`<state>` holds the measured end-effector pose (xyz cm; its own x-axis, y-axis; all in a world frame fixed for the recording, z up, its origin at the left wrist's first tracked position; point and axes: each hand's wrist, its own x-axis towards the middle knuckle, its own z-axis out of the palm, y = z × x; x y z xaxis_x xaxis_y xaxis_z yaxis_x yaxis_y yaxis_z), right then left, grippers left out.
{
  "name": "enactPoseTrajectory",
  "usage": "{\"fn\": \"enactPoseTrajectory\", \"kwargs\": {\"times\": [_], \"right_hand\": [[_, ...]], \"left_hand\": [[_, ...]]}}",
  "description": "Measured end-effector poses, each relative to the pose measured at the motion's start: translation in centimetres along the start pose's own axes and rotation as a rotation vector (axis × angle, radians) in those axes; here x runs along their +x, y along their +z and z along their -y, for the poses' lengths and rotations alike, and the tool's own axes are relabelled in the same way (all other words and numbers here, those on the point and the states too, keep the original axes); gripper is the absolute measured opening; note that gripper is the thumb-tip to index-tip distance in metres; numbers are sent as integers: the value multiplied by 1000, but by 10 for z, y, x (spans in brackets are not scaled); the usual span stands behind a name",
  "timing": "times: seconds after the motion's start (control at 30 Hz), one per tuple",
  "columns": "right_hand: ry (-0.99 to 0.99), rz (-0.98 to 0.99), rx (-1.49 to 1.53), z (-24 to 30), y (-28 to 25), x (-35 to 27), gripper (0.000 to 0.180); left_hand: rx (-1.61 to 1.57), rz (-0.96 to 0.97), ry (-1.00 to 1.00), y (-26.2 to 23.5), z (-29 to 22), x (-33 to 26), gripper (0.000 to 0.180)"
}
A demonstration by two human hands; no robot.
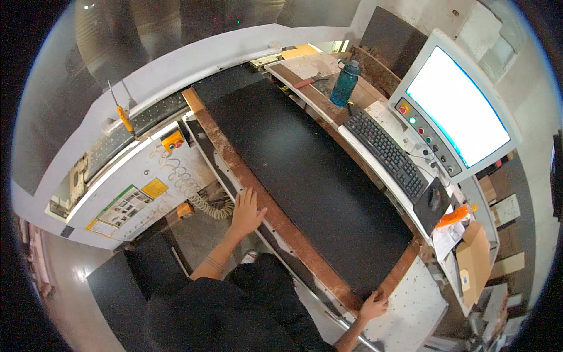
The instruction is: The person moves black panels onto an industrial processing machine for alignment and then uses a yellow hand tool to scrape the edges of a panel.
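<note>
A long black panel [311,182] lies on a wider brown board [281,223], which shows as a strip along the near side and right end. My left hand [249,214] rests flat on the brown strip near its middle, fingers spread, holding nothing. At the near right corner, my right hand [374,306] has its fingers curled against the brown board's edge, close to the panel's corner. The undersides of those fingers are hidden.
A monitor console [457,105], a black keyboard [387,155], a mouse [434,198] and a blue bottle [345,83] stand on the side shelf beyond the panel. A machine with a coiled hose [193,196] and a yellow-handled screwdriver [124,118] is at left.
</note>
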<state>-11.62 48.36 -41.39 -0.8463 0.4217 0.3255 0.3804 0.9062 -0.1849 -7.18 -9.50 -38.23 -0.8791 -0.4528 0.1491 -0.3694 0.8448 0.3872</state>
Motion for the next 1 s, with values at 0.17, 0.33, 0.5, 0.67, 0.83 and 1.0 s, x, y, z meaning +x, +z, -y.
{"fn": "enactPoseTrajectory", "kwargs": {"times": [0.17,0.33,0.5,0.67,0.83,1.0], "right_hand": [[-47,105,441,24,-16,-16,50],[-97,17,165,67,-18,-24,57],[39,132,151,101,-51,-72,67],[49,166,309,92,-57,-163,72],[372,314,441,76,-71,-226,46],[689,451,891,112,-70,-223,46]], "left_hand": [[18,-37,-36,-7,34,26,78],[36,-8,-52,-35,45,42,87],[-290,-136,40,-49,70,56,60],[-560,-235,-261,-66,121,80,38],[-356,-349,-423,-70,185,99,41],[-248,-369,-480,-54,240,150,48]]}}
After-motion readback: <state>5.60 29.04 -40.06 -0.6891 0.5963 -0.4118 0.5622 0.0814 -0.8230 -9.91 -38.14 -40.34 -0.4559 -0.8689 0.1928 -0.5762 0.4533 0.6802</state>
